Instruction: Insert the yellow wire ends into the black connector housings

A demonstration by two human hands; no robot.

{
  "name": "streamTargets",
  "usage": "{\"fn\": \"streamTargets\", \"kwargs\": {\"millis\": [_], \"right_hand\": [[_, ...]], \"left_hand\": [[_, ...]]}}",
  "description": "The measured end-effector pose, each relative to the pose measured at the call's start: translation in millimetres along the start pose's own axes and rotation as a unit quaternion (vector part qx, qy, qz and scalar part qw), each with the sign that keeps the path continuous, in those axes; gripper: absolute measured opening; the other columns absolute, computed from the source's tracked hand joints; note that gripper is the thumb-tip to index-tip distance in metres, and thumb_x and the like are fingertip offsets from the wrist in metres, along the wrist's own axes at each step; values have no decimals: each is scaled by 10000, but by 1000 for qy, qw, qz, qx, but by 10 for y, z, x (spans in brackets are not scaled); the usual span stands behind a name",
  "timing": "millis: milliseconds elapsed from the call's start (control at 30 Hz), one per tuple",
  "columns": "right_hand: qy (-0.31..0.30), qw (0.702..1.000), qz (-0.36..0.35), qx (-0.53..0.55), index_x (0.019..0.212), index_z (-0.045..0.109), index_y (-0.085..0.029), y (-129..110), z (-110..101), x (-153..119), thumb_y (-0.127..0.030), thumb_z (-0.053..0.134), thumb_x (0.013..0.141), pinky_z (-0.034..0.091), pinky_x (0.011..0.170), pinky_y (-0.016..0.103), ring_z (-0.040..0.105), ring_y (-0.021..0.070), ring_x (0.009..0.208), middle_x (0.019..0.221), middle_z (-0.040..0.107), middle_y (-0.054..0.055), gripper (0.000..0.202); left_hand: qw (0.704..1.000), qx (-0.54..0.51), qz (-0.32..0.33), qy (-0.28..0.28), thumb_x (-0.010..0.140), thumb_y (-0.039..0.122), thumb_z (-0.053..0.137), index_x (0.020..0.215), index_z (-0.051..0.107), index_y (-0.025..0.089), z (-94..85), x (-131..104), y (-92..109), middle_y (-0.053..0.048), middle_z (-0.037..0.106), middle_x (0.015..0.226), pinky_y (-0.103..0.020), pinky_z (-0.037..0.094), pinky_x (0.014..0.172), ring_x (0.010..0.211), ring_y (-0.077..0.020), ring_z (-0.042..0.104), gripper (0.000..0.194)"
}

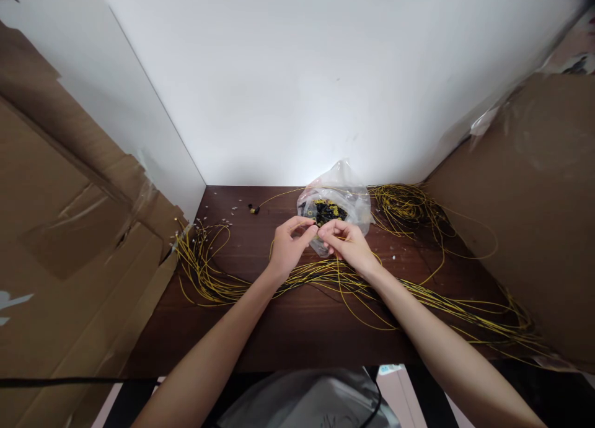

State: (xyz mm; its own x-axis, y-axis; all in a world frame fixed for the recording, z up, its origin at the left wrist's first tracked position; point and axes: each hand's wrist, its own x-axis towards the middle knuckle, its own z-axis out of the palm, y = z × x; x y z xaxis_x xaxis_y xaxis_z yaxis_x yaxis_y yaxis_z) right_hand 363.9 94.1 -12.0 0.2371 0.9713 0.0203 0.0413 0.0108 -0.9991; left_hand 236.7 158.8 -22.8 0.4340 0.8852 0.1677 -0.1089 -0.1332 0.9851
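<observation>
On the dark table [279,341], the left hand [290,245] and right hand [348,245] nearly meet, thumbs pressed to fingers, both pinching a small piece [315,222] — too tiny to identify. At one o'clock sits a clear bag [360,208] of black-and-yellow parts [331,211]; yellow wires [311,276] cross at six o'clock — beneath both forearms.

Left hand [289,245]: fingers pinched, beside the right hand [348,242], likewise.
Clear bag [360,208]: I see black-and-yellow pieces [331,210] inside.
Yellow wires [204,278]: strewn across my brown table [297,344].
</observation>
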Motion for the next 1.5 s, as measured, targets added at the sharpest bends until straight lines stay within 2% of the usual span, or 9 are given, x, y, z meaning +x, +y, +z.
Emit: {"fn": "streamTargets", "kwargs": {"millis": [167, 400, 600, 833, 1000, 1100, 1200, 1333, 1500], "right_hand": [[36, 999, -38, -8, 855, 596, -174, 17, -14, 2, -429, 632, 712, 310, 338, 169, 436, 66, 459, 621, 519, -24, 295], [51, 997, -62, -23, 792, 629, -179, -7, -25, -13, -408, 646, 708, 277, 340, 192, 355, 52, 398, 596, 541, -19, 244], [81, 996, -35, 23, 720, 622, -170, 31, -48, -1, -398, 680, 683, 228, 358, 201, 329, 53, 375, 481, 461, -43, 238], [167, 983, -34, 76, 730, 599, -177, 34, -73, 21, -414, 681, 677, 222, 352, 189, 319, 51, 394, 484, 437, -51, 257], [102, 991, -41, 74, 808, 630, -171, 1, -68, 12, -407, 671, 686, 256, 340, 168, 380, 49, 435, 614, 522, -20, 269], [49, 997, -28, 45, 806, 650, -150, 6, -57, 14, -403, 678, 676, 294, 335, 162, 419, 60, 433, 569, 543, -13, 285], [42, 998, -27, 47, 745, 639, -139, 25, -52, 26, -402, 679, 674, 344, 342, 164, 482, 78, 456, 566, 566, -3, 275], [88, 991, -38, 94, 724, 583, -143, 38, -64, 43, -399, 675, 680, 395, 346, 172, 563, 105, 510, 668, 614, 16, 275], [155, 975, -63, 146, 783, 528, -165, 26, -90, 56, -423, 658, 693, 397, 336, 168, 574, 108, 484, 648, 619, 0, 303]], "left_hand": [[1000, 30, 2, -6, 714, 286, 620, 800, 682, 154, -1, -8, 23, -26, 638, 724, -188, 397, 477, 521, -84, 486, 169], [996, 74, 28, -37, 738, 321, 598, 772, 691, 147, 12, -37, 39, -31, 635, 686, -210, 412, 511, 548, -107, 509, 200], [993, 93, 42, -52, 728, 293, 618, 784, 694, 137, 19, -45, 34, -48, 660, 718, -230, 433, 579, 621, -130, 553, 183], [997, 61, 24, -48, 722, 307, 627, 796, 694, 143, 22, -43, 15, -48, 659, 717, -229, 446, 552, 618, -133, 559, 192], [998, 52, 5, -41, 720, 300, 629, 791, 689, 131, 20, -37, 46, -31, 645, 679, -210, 435, 520, 534, -95, 511, 193], [998, 41, -4, -46, 716, 298, 632, 787, 685, 119, 18, -38, 61, -25, 637, 663, -201, 432, 513, 521, -86, 497, 200], [998, 31, -9, -53, 716, 302, 631, 789, 683, 111, 20, -37, 54, -31, 641, 680, -203, 437, 519, 532, -87, 504, 211], [998, 18, -21, -51, 704, 293, 641, 777, 669, 106, 28, -28, 26, -27, 626, 665, -206, 437, 512, 524, -84, 505, 202], [995, -27, -48, -79, 726, 295, 614, 766, 601, 105, 34, -26, -8, 1, 576, 598, -205, 446, 473, 467, -71, 491, 195]]}}
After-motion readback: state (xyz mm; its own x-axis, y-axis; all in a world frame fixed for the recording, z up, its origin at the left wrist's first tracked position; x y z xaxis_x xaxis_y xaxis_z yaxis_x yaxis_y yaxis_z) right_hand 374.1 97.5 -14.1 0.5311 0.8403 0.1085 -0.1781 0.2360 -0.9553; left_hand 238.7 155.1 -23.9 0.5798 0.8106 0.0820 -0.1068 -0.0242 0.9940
